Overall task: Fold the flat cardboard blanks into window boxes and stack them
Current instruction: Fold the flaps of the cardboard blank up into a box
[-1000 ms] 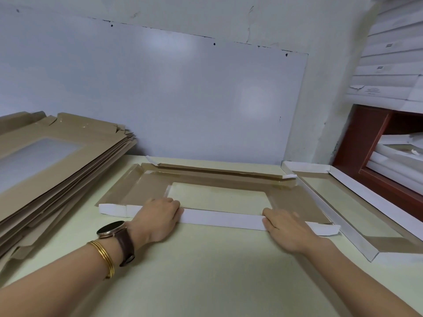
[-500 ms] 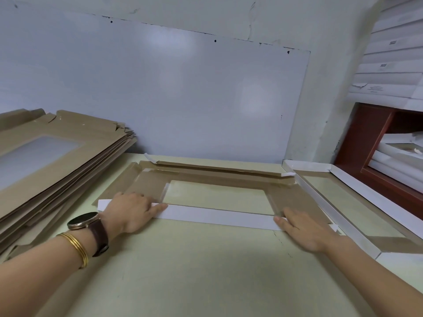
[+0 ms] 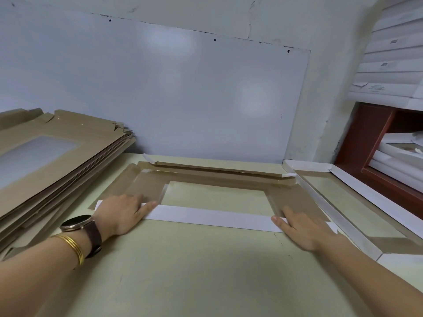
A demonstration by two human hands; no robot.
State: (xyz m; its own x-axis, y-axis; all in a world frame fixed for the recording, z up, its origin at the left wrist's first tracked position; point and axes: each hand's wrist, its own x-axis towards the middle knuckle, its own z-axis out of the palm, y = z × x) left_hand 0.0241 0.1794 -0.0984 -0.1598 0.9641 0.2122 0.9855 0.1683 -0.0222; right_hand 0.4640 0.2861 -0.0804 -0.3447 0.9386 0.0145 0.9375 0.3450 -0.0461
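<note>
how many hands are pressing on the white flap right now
2. The left hand presses flat on the left end of the white flap; the right hand presses flat on its right end.

Left hand (image 3: 119,213), right hand (image 3: 302,229) slid outward; white flap (image 3: 206,217) flattened

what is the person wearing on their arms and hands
Both arms are bare, no sleeves or gloves in view. The left wrist carries a round watch with a dark face and dark brown strap, and thin gold bangles beside it. The right hand and wrist wear nothing.
</note>
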